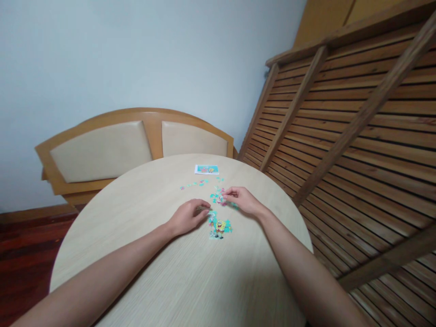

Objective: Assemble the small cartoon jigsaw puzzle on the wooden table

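A small part-built cartoon jigsaw [220, 226] lies on the round pale wood table [143, 236]. My left hand [188, 216] rests on the table just left of it, fingers curled and pinched on a small puzzle piece at its top edge. My right hand [240, 199] is farther back and to the right, fingertips pinched on a piece among a cluster of loose teal and pink pieces [218, 197]. More loose pieces [195, 184] are scattered behind. A small reference picture card [206, 169] lies near the table's far edge.
A wooden bench back with two beige cushioned panels [129, 145] stands behind the table against a pale wall. A slatted wooden bed frame [357, 150] leans along the right side. Dark red wooden floor [23, 254] shows at the left.
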### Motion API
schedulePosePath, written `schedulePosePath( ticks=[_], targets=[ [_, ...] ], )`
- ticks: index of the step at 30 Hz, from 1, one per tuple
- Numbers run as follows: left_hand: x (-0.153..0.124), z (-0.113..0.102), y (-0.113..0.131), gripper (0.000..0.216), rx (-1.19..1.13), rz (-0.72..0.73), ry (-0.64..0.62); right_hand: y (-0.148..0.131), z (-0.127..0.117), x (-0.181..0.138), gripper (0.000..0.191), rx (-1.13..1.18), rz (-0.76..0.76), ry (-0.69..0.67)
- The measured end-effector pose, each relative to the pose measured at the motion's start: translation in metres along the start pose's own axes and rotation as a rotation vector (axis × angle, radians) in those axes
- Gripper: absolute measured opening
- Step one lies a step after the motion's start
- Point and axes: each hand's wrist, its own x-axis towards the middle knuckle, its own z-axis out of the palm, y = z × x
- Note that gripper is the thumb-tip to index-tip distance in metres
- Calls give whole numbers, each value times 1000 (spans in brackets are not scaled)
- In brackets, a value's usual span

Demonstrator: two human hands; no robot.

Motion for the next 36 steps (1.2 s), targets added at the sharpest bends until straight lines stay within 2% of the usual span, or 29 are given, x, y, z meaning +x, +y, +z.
schedulePosePath(
  ticks=[2, 6, 12, 15, 19, 24, 36],
  targets=[
    [1, 3, 2, 25, -138, -72, 48, -4, 11, 0, 43, -11, -11, -44],
    [4, 9, 5, 28, -355, -128, 97, -9, 29, -2, 40, -58, -43, -86],
    [6, 11, 2, 25, -379, -176, 104, -12, 40, -5, 38, -60, -11, -140],
    [4, 10, -1, 22, -352, -171, 76, -11, 38, -7, 34, -113, -19, -197],
    [0, 8, -5, 20, -307, -145, 7, -14, 27, -11, 26, -326, -83, -268],
    [-3, 7, -2, 21, -245, -122, -119, -13, 16, -12, 38, -524, -187, -338],
    [-5, 6, 3, 21, -210, -80, -167, -2, 12, -8, 44, -607, -259, -343]
  ],
)
